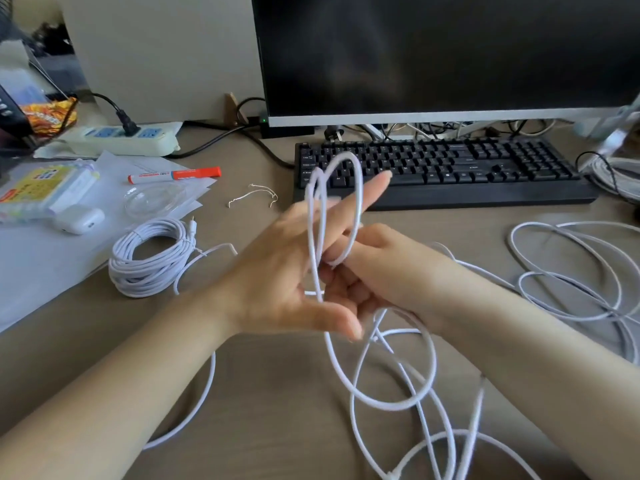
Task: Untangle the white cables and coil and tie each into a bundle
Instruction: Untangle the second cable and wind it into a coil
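Head view, centre of the frame: the left hand [277, 271] is held up with fingers extended, and a few loops of the loose white cable [391, 368] are wound around them, rising in front of the black keyboard [450, 168]. The right hand [377, 268] curls its fingers around the same cable at the base of those loops, just beside the left palm. Below the hands the cable falls in wide, crossing loops over the tan desk [277, 393] and trails to the lower edge and right edge of the frame. A finished coiled bundle [152, 258] (tied at one side) lies at centre left, well apart from the hands. A clear round dish [154, 199] sits on papers [45, 265] at left; whether it holds anything cannot be told. Near it lie a white earbud case [79, 220] and an orange marker [175, 174]. A twist tie [254, 197] lies on bare desk between the marker and the keyboard. A power strip [128, 136] sits at upper left, a dark monitor [433, 53] above.
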`<control>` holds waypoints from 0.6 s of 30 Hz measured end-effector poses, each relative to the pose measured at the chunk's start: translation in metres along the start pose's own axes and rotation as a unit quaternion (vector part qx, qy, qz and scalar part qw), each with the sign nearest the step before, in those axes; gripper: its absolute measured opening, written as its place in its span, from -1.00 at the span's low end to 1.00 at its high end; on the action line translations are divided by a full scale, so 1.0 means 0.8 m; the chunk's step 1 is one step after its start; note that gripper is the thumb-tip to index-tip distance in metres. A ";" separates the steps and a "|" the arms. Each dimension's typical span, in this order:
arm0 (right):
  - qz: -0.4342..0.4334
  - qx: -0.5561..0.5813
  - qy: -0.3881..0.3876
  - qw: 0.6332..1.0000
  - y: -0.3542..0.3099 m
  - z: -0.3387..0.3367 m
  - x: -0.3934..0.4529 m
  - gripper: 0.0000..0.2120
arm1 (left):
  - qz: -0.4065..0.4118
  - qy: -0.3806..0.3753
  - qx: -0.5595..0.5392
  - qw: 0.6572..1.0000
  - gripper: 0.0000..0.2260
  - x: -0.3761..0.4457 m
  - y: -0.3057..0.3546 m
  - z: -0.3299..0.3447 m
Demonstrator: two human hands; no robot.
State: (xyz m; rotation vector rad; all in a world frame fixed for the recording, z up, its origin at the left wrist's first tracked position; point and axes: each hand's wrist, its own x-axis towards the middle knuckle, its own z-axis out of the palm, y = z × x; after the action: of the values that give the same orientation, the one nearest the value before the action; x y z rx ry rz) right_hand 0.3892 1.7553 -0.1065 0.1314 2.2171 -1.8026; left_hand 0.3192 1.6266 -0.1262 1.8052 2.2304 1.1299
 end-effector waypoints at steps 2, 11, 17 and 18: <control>0.023 0.000 -0.055 0.998 0.001 0.001 0.000 -0.72 | -0.007 0.025 0.051 0.998 -0.20 -0.002 -0.003 0.002; 0.007 -0.124 -0.094 0.988 0.004 -0.010 0.003 -0.57 | -0.165 0.053 -0.153 0.973 -0.63 -0.003 0.006 0.009; -0.071 -0.157 -0.278 0.945 -0.027 -0.065 -0.031 -0.35 | -0.323 0.120 -0.273 0.898 -0.40 0.007 0.010 0.001; -0.094 -0.152 -0.266 0.947 -0.031 -0.068 -0.035 -0.41 | -0.333 0.102 -0.316 0.883 -0.37 0.007 0.012 0.000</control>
State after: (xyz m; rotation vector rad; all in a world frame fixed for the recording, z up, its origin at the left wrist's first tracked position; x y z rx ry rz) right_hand 0.4015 1.8060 -0.0658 -0.5791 2.1103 -1.3365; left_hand 0.3256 1.6320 -0.1187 0.6217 1.9523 1.6316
